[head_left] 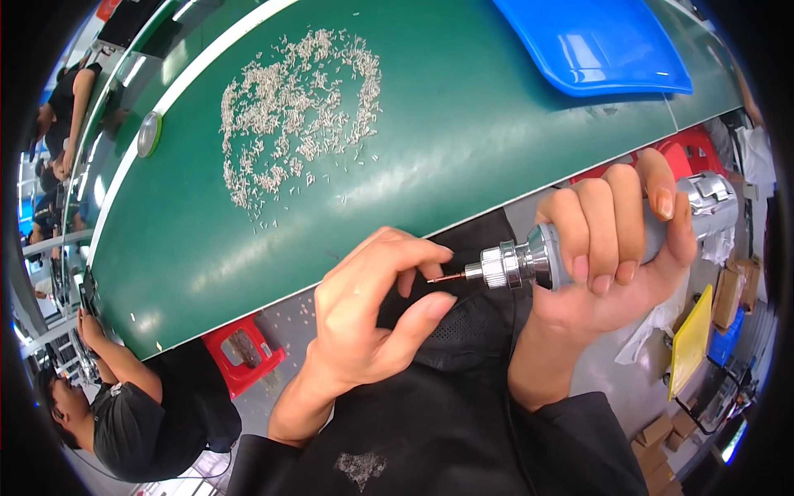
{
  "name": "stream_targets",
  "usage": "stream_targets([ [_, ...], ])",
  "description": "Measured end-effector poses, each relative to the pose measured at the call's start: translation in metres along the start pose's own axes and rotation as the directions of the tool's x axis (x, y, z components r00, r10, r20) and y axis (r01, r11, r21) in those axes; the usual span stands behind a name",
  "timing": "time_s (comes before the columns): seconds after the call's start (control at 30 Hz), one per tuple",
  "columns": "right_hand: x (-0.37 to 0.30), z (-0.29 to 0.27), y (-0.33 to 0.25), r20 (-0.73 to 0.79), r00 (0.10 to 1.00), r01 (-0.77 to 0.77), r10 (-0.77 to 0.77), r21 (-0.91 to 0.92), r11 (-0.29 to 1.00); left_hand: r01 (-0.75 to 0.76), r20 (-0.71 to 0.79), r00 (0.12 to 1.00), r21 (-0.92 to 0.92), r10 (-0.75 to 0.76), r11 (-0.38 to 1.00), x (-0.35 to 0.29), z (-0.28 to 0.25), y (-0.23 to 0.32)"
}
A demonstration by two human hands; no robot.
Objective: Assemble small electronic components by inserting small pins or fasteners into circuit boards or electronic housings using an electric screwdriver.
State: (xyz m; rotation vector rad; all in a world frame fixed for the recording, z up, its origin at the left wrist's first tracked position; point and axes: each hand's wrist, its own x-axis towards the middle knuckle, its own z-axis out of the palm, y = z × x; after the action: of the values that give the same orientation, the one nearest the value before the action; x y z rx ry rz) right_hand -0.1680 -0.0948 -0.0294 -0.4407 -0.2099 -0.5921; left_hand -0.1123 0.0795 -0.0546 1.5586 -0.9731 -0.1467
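My right hand (612, 240) is wrapped round a grey electric screwdriver (542, 258) with a silver collar, held level above my lap. Its thin copper-coloured bit (451, 277) points left. At the bit's tip is my left hand (364, 306), with thumb and forefinger apart above and below it and the other fingers curled. I see nothing held there, though a very small piece at the tip cannot be ruled out. Many tiny silvery pieces (289, 116), like small screws or pins, lie spread on the green table (438, 157) ahead of me.
A blue plastic tray (595, 50) rests on the table at the far right. Near the far left edge is a small round green-rimmed dish (149, 134). Red stools (241, 354) stand beside the table. Another person (141, 405) sits at the left.
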Motion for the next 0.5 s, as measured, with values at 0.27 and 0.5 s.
stream_targets([
  [0.27,0.01,-0.024,0.012,-0.304,0.953,0.013,-0.019,-0.023,1.0,-0.07,0.079,0.996,0.446,0.039,0.893,0.057,-0.057,-0.002],
  [0.5,0.013,-0.029,0.024,-0.407,0.913,0.004,0.009,0.031,1.0,0.083,-0.102,0.995,0.632,-0.023,0.771,0.21,-0.109,-0.1],
])
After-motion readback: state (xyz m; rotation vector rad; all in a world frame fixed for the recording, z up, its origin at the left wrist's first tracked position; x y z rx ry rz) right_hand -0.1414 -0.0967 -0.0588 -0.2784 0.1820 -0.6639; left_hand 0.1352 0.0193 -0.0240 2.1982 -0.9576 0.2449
